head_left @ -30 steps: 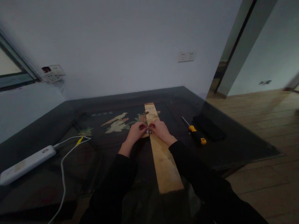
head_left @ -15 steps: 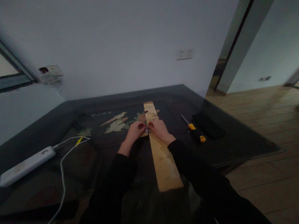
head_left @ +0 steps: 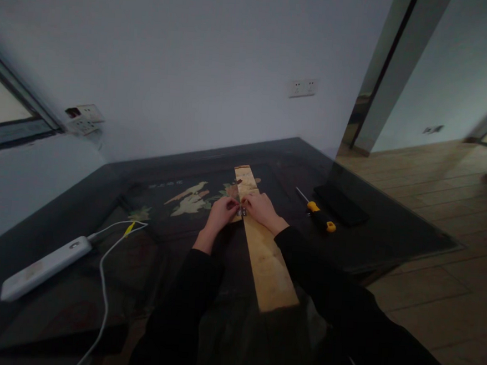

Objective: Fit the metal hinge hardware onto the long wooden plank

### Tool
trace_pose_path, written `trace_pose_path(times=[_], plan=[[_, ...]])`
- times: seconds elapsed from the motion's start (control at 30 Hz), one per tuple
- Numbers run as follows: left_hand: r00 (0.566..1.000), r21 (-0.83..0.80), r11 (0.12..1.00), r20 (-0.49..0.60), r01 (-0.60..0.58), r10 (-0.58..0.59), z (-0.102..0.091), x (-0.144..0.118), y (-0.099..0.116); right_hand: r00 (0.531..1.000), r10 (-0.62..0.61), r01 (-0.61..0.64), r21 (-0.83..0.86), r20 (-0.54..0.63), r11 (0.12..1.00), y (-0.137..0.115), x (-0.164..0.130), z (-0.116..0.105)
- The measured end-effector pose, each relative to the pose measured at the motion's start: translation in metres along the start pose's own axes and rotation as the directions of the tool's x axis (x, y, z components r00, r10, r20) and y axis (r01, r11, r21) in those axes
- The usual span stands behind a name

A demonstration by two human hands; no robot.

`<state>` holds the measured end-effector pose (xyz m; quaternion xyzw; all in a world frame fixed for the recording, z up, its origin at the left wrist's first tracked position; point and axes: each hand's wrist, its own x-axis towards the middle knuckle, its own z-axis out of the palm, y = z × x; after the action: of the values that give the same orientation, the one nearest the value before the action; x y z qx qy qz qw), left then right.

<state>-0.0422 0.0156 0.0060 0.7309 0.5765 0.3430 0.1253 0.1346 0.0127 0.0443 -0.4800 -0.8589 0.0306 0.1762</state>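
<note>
A long, flat wooden board lies on the dark table, running away from me. At its left edge, around the middle, sits a small metallic piece, too small to name. My left hand is closed in a pinch beside this piece, just left of the board. My right hand rests over the board, its fingers pinched at the same spot. The fingertips of both hands nearly meet, and what they grip is hidden. Under my left hand a bit of similar wood shows.
A yellow-and-black screwdriver lies right of the board, beside a black flat object. On the left are a white power strip and its white cable. The dark table stands against a wall with sockets.
Almost nothing differs. Both hands stay at the same spot on the board with only slight finger movement, and the view has shifted a little.
</note>
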Motion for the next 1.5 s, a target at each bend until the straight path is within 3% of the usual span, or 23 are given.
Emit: trace_pose_path(times=[0.17,0.4,0.73,1.0,1.17,1.33,1.5], plan=[[0.998,0.058,0.997,-0.038,-0.048,0.05,0.001,-0.002,0.002,0.999,0.053,-0.052,-0.1,0.008,0.994,0.0,0.005,0.004],[1.0,0.028,0.999,0.003,-0.021,0.021,0.002,-0.003,0.003,0.996,-0.081,0.088,-0.197,0.045,0.976,-0.005,0.013,0.005],[0.999,0.014,0.999,0.034,-0.036,0.036,0.001,-0.003,0.002,0.983,-0.16,0.178,-0.233,0.092,0.956,-0.005,0.011,0.001],[0.999,0.03,0.999,0.036,-0.019,0.018,0.002,-0.002,0.001,0.999,-0.026,0.031,-0.216,0.028,0.976,-0.009,0.008,-0.001],[0.999,0.036,0.999,0.047,-0.001,-0.001,0.001,-0.002,0.0,0.996,-0.069,0.08,-0.208,0.062,0.975,-0.012,0.01,0.001],[0.998,0.045,0.999,0.057,0.007,-0.01,0.0,-0.002,0.002,0.998,-0.021,0.032,-0.221,0.051,0.975,-0.011,0.01,0.0],[0.997,0.072,0.997,0.083,-0.013,0.007,0.0,-0.001,0.002,0.991,-0.072,0.098,-0.247,0.113,0.964,-0.012,0.011,0.0]])
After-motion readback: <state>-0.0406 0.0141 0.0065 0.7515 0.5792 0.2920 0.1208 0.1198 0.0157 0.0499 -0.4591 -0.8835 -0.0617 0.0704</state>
